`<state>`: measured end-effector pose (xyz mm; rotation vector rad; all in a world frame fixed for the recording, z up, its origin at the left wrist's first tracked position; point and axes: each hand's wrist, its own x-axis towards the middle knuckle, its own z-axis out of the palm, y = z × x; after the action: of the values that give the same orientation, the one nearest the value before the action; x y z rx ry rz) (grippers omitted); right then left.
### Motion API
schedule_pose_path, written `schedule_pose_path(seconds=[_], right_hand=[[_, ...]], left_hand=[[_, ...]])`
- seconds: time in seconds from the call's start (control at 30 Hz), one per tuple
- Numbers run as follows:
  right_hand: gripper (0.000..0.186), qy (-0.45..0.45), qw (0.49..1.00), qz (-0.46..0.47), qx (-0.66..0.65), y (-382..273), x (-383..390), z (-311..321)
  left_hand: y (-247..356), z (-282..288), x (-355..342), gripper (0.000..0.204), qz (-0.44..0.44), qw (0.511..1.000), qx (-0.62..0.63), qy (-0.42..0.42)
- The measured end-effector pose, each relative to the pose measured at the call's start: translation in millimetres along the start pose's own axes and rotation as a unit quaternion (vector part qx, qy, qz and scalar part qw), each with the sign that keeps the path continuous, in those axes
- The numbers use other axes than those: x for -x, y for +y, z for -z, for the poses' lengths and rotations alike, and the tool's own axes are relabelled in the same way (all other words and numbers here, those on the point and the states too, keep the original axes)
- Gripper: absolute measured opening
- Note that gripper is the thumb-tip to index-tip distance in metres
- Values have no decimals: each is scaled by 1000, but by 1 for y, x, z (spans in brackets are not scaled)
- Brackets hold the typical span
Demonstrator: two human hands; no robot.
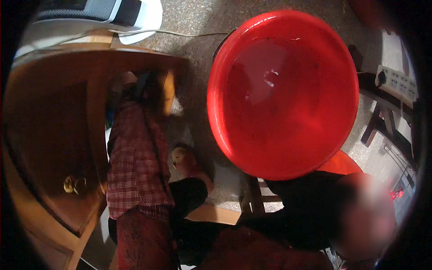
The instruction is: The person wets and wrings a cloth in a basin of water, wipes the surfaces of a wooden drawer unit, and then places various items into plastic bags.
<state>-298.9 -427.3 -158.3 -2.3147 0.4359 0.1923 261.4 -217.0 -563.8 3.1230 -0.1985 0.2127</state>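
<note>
My left arm, in a red plaid sleeve point(137, 157), reaches forward past the edge of a brown wooden cabinet door point(49, 121). My left hand point(128, 78) is in deep shadow beside the wood, next to a dark object point(146, 87) whose kind I cannot make out. The fingers are too dark to read, and whether they hold that object is hidden. To the right stands a large round red basin point(216, 121), with light reflecting off what looks like water inside. My right hand does not show.
A white and grey appliance point(81, 13) with a cable stands at the far left. A brass-coloured fitting point(72, 184) is on the cabinet door. At the right are a white power strip point(398, 85) and a dark wooden frame point(380, 119). A blurred pinkish shape point(364, 216) fills the lower right.
</note>
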Motion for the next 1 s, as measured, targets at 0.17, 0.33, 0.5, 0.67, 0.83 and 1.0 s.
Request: schedule_pose_path(seconds=[0.17,0.33,0.5,0.67,0.83,1.0], right_hand=[[29,-19,1000,10,-7,11,-11,7],[30,-21,1000,11,-17,20,-16,8],[31,-24,999,25,-22,23,-15,9],[32,-34,998,49,-32,26,-9,12],[33,-62,995,64,-33,24,-10,12],[34,-83,994,66,-33,26,-7,15]], left_hand=[[-8,-2,-13,37,-8,1000,-5,-4],[-2,-1,-11,38,-38,999,-17,-11],[7,12,14,38,-113,993,-27,-7],[35,39,83,38,-283,959,-21,-16],[41,41,132,39,-371,927,-18,-41],[20,27,101,39,-278,960,-10,-23]])
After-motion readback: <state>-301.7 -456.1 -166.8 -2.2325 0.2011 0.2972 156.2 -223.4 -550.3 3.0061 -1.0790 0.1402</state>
